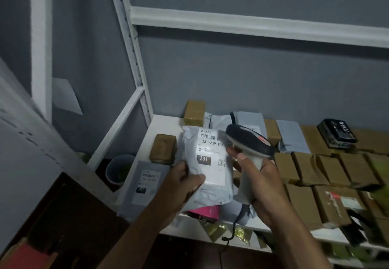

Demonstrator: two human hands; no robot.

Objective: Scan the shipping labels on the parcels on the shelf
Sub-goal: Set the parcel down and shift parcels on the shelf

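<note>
Far left on the white shelf [166, 121]: a flat grey bag [145, 186] lying label up, marked 231. Just behind it, a small brown box [163, 148]. Another brown box [194, 111] further back by the wall.

Next, the left hand [183, 186], thumb curled over the front of a white parcel bag [207, 167], fingers hidden behind it. Held up off the shelf, standing tall, long side running up and down. Label [210, 155] facing the camera: bar code near the top, 231 in a dark patch lower down, a small square code to the right.

Then the right hand [263, 186], wrapped tight round the pale handle of a scanner [248, 142]. Dark scanner head up top, touching or just in front of the bag's upper right edge, right beside the bar code. Hard to tell which way the scanner window points. Cord [235, 224] hanging down from the handle.

Bar code up and to the left of the scanner head, very near. Probably only a small turn of the right wrist toward the left needed, or a small tilt of the bag by the left hand.

Far right: rows of brown boxes [328, 169] packed close together, some grey bags [290, 136] behind, one black box [336, 134] at the back. Likely many labels left to scan.
</note>
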